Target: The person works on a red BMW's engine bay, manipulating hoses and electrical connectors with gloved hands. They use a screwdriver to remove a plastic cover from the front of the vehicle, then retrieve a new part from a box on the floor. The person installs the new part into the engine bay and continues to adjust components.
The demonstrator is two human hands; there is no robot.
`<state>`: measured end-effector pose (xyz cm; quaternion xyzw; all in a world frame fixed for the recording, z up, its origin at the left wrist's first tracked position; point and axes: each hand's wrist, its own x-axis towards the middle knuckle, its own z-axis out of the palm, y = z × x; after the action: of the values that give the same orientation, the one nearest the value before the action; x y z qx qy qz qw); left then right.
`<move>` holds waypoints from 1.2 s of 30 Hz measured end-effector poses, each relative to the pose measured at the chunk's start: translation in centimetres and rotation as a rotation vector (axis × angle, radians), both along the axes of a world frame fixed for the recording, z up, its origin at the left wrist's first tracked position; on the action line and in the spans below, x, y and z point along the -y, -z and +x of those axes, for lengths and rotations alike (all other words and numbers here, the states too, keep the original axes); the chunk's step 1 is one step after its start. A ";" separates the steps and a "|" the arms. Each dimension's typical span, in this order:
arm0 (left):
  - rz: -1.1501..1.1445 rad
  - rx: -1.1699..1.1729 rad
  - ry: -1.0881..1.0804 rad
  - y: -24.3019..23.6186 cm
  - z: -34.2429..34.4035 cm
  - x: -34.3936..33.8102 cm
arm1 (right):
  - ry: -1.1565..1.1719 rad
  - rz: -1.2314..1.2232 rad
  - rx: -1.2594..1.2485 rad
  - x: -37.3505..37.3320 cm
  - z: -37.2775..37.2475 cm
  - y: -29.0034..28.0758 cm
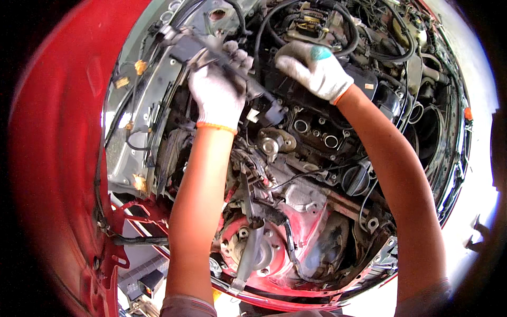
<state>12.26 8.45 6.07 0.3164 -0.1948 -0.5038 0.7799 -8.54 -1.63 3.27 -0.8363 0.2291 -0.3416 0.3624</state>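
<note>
White knit gloves with orange cuffs cover both my hands over an open car engine bay. My left hand (217, 90) is closed around a long, dark, bar-like part (224, 59), which slants across the bay and is smeared by motion. I cannot tell its exact kind. A dark block (274, 113) shows near its lower end. My right hand (316, 71) is over the black engine cover (364, 79), its fingers curled in and thumb bent. Whatever they hold, if anything, is hidden. Below lies the engine's top with round bores (301, 126) and a metal round fitting (270, 146).
The red hood (58, 116) rises at the left. A thick black hose (348, 26) loops at the far side. A black round cap (357, 179) sits right of the middle, and a red-dusted strut tower (232, 232) is near me. Loose wires with orange clips (139, 183) hang along the left panel.
</note>
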 end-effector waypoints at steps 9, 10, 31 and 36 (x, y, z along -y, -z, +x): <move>0.060 0.322 -0.147 -0.1 1.6 8.9 | 0.085 -0.010 0.038 0.1 1.7 1.5; 0.163 0.495 -0.155 -0.4 0.9 7.8 | 0.144 -0.092 0.147 0.0 1.3 1.1; 0.557 1.394 -0.236 -10.9 5.8 -8.3 | 0.258 0.092 0.180 0.8 0.3 0.7; 0.817 1.089 -0.126 -15.0 0.4 -13.8 | 0.178 0.148 0.106 0.7 0.1 0.8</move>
<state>12.68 22.24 21.03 0.8043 -0.3351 -0.2596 0.4164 -8.45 -2.32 2.51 -0.7646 0.3076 -0.3982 0.4028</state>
